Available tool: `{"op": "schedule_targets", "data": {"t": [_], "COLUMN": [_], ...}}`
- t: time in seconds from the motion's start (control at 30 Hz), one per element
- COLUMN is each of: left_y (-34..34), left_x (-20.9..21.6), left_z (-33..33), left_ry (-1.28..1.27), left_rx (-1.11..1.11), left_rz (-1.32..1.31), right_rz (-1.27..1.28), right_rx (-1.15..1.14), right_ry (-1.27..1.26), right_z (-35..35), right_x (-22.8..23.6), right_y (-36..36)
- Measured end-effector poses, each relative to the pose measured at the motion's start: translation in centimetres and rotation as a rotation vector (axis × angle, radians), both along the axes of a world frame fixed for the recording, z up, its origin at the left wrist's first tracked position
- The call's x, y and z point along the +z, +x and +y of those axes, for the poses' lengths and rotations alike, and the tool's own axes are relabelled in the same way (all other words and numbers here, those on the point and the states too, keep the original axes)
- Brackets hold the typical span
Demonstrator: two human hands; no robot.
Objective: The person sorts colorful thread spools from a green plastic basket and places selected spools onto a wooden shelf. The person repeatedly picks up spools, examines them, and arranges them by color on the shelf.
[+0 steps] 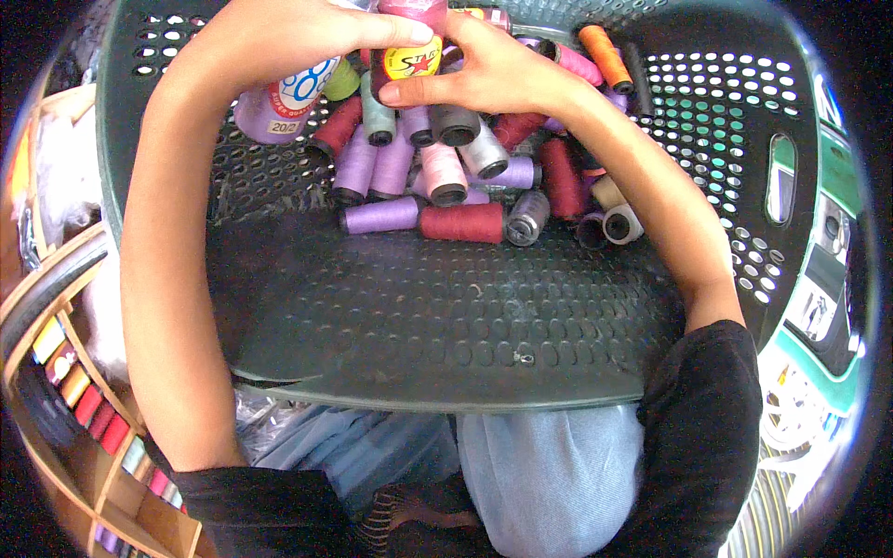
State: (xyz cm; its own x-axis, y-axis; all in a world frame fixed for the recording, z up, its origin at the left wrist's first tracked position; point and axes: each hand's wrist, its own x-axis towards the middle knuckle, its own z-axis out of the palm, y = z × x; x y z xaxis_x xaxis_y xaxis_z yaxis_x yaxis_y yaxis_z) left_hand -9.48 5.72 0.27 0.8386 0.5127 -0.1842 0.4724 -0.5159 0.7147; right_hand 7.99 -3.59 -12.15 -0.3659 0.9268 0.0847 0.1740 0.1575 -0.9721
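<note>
A dark pink spool of thread (414, 63) with a round yellow label is at the top of the view, between my two hands. My left hand (312, 35) lays its thumb across the upper part of the spool; its other fingers are mostly hidden. My right hand (498, 74) grips the same spool from the right, thumb below the label and fingers higher up. Under both hands lies a pile of thread spools, among them a lilac spool (381, 215), a red spool (462, 223) and a pale pink spool (443, 173). Beside my left wrist stands a larger purple cone (265, 116).
The spools lie in a dark green plastic basket (446, 316) with perforated sides, its near edge by my knees. An orange spool (606, 58) leans at the back right. At the lower left, a wooden shelf (121, 498) holds several coloured spools.
</note>
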Motion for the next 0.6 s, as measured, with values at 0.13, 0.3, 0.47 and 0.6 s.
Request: {"op": "schedule_targets", "data": {"t": [0.13, 0.3, 0.47, 0.6], "left_y": [-0.2, -0.8, -0.5, -0.9], "left_x": [-0.2, 0.6, -0.8, -0.8], "left_z": [0.2, -1.3, 0.6, 0.7], "left_ry": [0.112, 0.377, 0.207, 0.23], "left_rx": [0.042, 0.034, 0.028, -0.023], "left_rz": [0.1, 0.062, 0.105, 0.085], "right_rz": [-0.483, -0.763, -0.867, -1.037], "right_rx": [-0.153, 0.052, 0.054, 0.022], "right_ry": [-0.042, 0.084, 0.06, 0.109], "right_z": [-0.5, -1.0, -0.9, -0.3], "right_x": [0.3, -1.9, -1.5, -0.3], "right_y": [0.5, 0.0, -0.2, 0.4]}}
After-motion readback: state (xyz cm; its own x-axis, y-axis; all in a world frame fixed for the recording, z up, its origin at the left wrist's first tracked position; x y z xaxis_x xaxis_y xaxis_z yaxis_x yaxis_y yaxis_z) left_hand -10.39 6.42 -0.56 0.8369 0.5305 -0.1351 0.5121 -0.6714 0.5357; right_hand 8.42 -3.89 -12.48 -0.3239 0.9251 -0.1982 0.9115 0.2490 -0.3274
